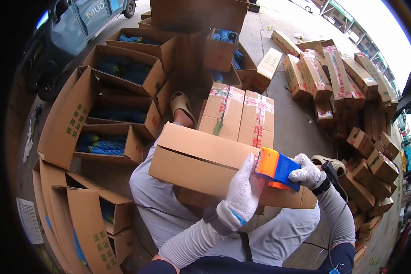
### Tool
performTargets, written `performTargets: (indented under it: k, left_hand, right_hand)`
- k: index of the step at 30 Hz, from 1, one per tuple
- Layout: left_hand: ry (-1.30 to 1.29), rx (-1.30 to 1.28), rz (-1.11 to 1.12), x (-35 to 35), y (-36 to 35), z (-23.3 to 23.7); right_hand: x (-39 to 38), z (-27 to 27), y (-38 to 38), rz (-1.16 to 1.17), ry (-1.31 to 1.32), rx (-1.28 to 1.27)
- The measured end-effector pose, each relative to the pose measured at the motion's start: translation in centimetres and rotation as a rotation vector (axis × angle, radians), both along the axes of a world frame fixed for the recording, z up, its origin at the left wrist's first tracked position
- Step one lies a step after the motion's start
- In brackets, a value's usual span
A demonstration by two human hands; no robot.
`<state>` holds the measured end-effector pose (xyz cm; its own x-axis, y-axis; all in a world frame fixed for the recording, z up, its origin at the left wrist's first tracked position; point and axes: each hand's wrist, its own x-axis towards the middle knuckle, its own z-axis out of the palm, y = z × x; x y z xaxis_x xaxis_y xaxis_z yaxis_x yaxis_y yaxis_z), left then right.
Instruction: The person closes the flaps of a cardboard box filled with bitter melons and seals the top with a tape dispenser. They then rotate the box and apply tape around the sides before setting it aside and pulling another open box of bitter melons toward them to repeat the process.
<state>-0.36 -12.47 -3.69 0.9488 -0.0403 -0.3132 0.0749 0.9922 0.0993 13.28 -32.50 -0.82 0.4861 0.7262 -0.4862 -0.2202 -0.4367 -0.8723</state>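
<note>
A closed cardboard box (192, 157) lies across my lap, with a dark seam between its top flaps. My right hand (307, 171), in a white knitted glove, grips a blue and orange tape dispenser (278, 168) over the right part of the box. The dispenser's toothed orange edge faces left. My left hand (243, 194), also gloved, rests against the box just left of the dispenser, fingers stretched out. Clear tape seems to run between the hand and the dispenser, though it is hard to make out. Two taped boxes (235, 112) stand directly beyond the lap box.
Open cartons (123, 68) holding produce in blue netting line the left side. Sealed boxes (315, 75) are heaped on the right. Another open box (221, 50) stands ahead. A blue vehicle (84, 20) is at the upper left. A cable (342, 214) runs along my right arm.
</note>
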Motion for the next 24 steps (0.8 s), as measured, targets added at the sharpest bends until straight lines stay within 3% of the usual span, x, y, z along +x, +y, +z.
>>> performTargets:
  k: [2, 4, 7, 10, 11, 13, 14, 15, 17, 19, 21, 22, 23, 24]
  left_hand:
    - [-0.093, 0.629, 0.148, 0.4, -0.9, -1.5]
    - [0.023, 0.649, 0.15, 2.2, -0.8, -4.8]
    - [-0.002, 0.589, 0.103, 1.4, 3.3, -1.2]
    - [0.005, 0.388, 0.4, -1.1, 13.0, 0.3]
    - [-0.057, 0.723, 0.43, -2.4, 15.9, -0.3]
    - [0.096, 0.469, 0.532, -3.6, 21.5, -0.2]
    - [0.157, 0.465, 0.618, -4.7, 24.4, 1.0]
    - [0.122, 0.68, 0.488, -5.8, 26.6, 1.0]
    - [0.151, 0.795, 0.487, -5.2, 28.5, -2.3]
    - [0.225, 0.754, 0.473, -4.9, 29.3, -4.1]
    - [0.175, 0.808, 0.339, -4.5, 30.3, -7.6]
    - [0.278, 0.839, 0.218, -4.0, 30.1, -9.9]
    - [0.348, 0.95, 0.016, -3.9, 29.0, -10.2]
    - [0.171, 1.504, 0.083, -3.1, 27.6, -10.5]
  right_hand:
    - [-0.3, 1.2, 0.5, 0.0, 0.024, -0.024]
    - [-1.3, 1.8, 1.3, -0.034, 0.003, -0.038]
    - [-1.2, 3.8, 2.7, 0.077, -0.024, -0.142]
    - [-0.5, 5.4, 2.7, 0.104, 0.016, -0.229]
    - [-0.1, 5.6, 2.3, 0.099, 0.012, -0.25]
    - [0.1, 5.6, 2.6, 0.223, -0.02, -0.342]
    - [-0.2, 5.7, 3.3, 0.194, -0.009, -0.322]
    - [-0.4, 6.0, 4.0, 0.169, -0.004, -0.309]
    - [-0.3, 6.0, 5.8, 0.202, -0.039, -0.361]
    - [-0.2, 6.0, 7.2, 0.244, -0.12, -0.444]
    - [-1.0, 6.3, 8.5, 0.238, -0.148, -0.498]
    - [-1.6, 6.9, 9.2, 0.223, -0.105, -0.496]
    - [-1.7, 7.0, 10.2, 0.226, -0.134, -0.546]
    - [-1.8, 7.1, 11.0, 0.224, -0.159, -0.596]
